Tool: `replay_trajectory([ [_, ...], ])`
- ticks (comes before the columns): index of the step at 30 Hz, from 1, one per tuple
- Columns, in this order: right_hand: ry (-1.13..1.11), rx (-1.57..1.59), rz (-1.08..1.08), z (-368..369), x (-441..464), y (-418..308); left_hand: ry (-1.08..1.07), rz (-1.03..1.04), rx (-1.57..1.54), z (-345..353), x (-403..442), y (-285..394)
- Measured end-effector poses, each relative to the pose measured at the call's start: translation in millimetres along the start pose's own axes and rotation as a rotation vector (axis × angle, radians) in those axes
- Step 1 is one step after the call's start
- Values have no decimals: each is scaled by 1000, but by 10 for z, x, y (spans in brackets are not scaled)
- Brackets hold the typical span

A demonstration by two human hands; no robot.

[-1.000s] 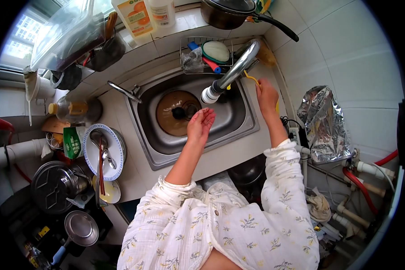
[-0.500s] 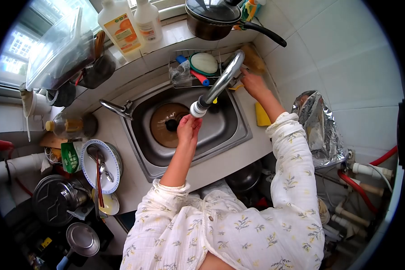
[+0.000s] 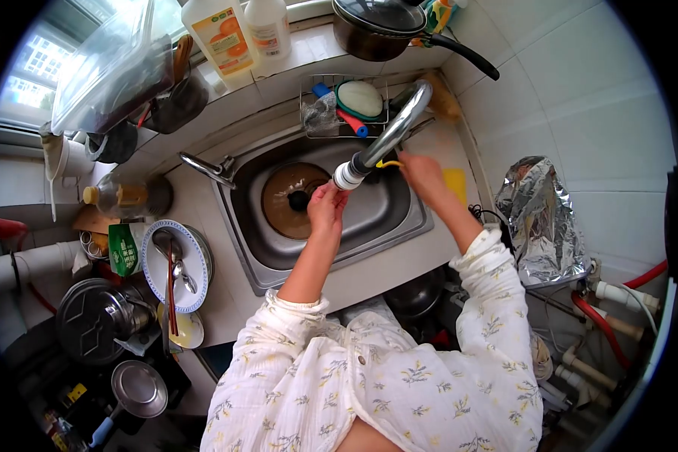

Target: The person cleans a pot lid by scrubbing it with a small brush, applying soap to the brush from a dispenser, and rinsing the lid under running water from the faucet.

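The metal sink (image 3: pixel 369 260) holds a brown round item (image 3: pixel 282 207) with a black knob-like piece on it. Over the basin hangs the tip of a chrome faucet (image 3: pixel 399 124), ending in a white nozzle (image 3: pixel 347 175). My left hand (image 3: pixel 326 209) is just beneath and beside this nozzle, fingers closed together near it; what they grip, if anything, is hidden. Beyond the basin's right side, my right hand (image 3: pixel 423 177) has its fingers closed at the end of a thin yellow item (image 3: pixel 389 163). A yellow cloth-like piece (image 3: pixel 455 183) lies to the right of that hand.
A wire rack (image 3: pixel 309 124) with a scrubber stands behind the sink. Bowls with spoons and chopsticks (image 3: pixel 172 294) sit at left. Bottles (image 3: pixel 226 38) and a lidded pan (image 3: pixel 377 45) line the ledge. Foil (image 3: pixel 539 218) stands at right; a small pan (image 3: pixel 139 388) is lower left.
My left hand has risen to the nozzle and its fingers have closed together. My right hand went back beside the faucet base, then came forward and left with the yellow item.
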State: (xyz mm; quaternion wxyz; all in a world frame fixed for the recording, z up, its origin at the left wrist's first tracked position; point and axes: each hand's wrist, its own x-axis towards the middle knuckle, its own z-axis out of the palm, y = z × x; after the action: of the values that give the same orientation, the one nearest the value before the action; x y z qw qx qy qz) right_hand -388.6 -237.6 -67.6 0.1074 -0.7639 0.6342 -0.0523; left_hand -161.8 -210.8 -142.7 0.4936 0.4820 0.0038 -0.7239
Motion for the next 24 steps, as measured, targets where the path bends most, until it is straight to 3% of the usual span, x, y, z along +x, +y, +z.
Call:
replay_trajectory([
  [4,48,384,69,328,-379,-621,64,47,38,-55,-22,-23],
  [7,113,510,154,525,-492,-879,74,39,-11,-92,-30,-44],
  [13,401,571,118,657,-592,-1145,-1,72,10,-90,16,-184],
  [16,181,826,297,646,-701,-1190,11,124,13,-84,51,-255],
  [19,151,1228,472,915,-772,-1108,18,84,-22,-42,-1,-286],
  [24,262,1403,633,930,-833,-1284,100,19,-127,124,-112,-289],
])
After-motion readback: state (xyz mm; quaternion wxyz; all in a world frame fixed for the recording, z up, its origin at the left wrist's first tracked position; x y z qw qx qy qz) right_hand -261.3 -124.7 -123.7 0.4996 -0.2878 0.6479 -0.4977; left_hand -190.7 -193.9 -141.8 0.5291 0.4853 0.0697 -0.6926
